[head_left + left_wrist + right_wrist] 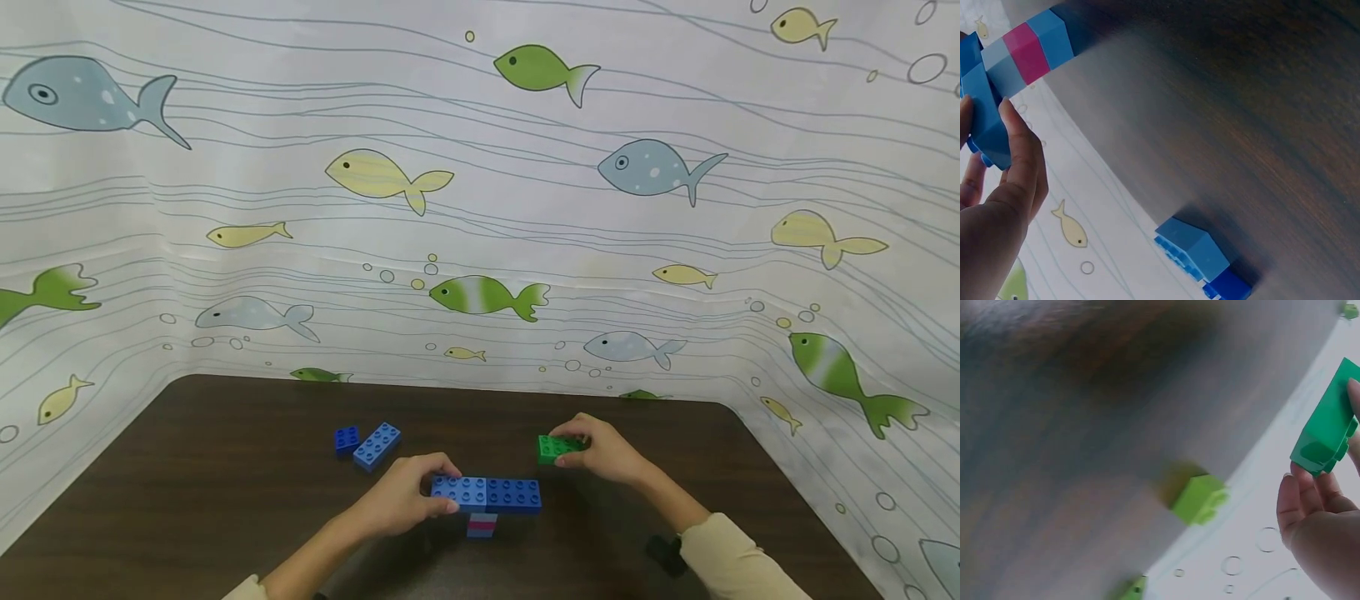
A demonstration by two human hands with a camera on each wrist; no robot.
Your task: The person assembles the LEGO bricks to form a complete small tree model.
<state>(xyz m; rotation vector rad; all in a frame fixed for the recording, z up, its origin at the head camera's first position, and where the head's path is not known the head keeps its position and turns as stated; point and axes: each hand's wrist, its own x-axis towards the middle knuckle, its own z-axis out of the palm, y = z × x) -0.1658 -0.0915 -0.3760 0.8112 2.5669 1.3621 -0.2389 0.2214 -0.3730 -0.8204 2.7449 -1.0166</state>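
Observation:
My left hand point(401, 497) pinches the left end of a light blue building brick point(468, 487), thumb on the near side and fingers on the far side. That brick sits end to end with a darker blue brick point(513, 493). Both lie atop a narrow stack point(482, 525) of small bricks, which the left wrist view shows as light blue, pink point(1026, 53) and blue layers standing on the table. To the right, my right hand point(600, 448) grips a green brick point(549, 450) by its right part, studs up. The fingers partly cover it.
On the brown table point(225, 500), a small dark blue brick point(347, 439) and a longer light blue brick point(377, 446) lie at the back left. In the right wrist view, a lime green brick point(1199, 499) stands near the table's edge. Fish-patterned white sheeting point(480, 233) surrounds the table's back and sides.

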